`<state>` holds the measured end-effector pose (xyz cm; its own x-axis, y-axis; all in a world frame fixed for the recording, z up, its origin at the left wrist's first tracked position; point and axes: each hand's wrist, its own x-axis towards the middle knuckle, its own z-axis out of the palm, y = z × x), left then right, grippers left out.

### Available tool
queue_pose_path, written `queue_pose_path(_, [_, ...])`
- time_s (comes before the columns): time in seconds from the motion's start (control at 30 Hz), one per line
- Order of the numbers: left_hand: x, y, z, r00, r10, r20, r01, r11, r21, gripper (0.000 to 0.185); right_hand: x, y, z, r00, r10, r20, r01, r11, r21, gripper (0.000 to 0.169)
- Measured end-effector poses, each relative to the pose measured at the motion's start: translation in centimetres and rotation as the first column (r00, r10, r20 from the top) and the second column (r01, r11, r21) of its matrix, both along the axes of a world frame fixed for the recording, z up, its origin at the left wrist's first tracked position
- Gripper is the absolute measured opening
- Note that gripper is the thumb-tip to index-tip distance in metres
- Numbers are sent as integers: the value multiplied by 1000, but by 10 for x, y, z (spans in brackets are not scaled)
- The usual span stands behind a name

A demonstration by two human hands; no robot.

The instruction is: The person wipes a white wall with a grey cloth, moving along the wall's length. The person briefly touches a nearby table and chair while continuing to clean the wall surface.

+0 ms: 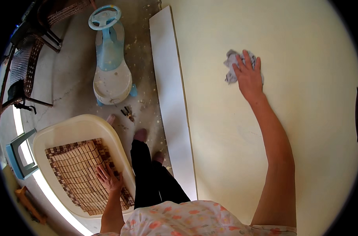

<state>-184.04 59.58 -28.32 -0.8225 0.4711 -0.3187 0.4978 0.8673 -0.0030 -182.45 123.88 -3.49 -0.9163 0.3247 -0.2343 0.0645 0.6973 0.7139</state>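
My right hand [249, 78] presses flat on a crumpled grey cloth [232, 69], its fingers spread. The cloth is held against a pale cream wall [220, 124], which bears faint marks below it. Beside my legs, my left hand [109, 178] rests palm down on a folded mat of wooden tiles [75, 165], light in the middle with brown borders. The mat lies on the seat of a cream plastic chair or stool [87, 121].
A white skirting board [170, 88] with a brown top edge runs along the wall. On the spotted concrete floor [75, 85] are pliers [127, 114] and a blue-and-white ride-on toy car [111, 67]. Woven chairs [28, 67] and a blue plastic frame [21, 155] stand leftward.
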Motion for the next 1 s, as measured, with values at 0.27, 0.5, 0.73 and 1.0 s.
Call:
queue_pose_path(0.27, [-1,-3,-14,993,-61,-104,64,998,29,89,66,-44,-179,900,81,429,29,969,-244,39])
queue_pose_path(0.5, [2,-6,-18,996,-53,-78,52,998,-18,90,300,-199,-289,544,342,766,322,758,-567,22])
queue_pose_path(0.73, [1,-6,-19,992,-88,-87,88,996,1,90,124,-88,-373,621,257,740,75,921,-383,38])
queue_pose_path(1.0, [2,-11,-24,989,-93,-116,93,996,-4,86,-91,40,-326,962,-51,267,67,996,-51,36])
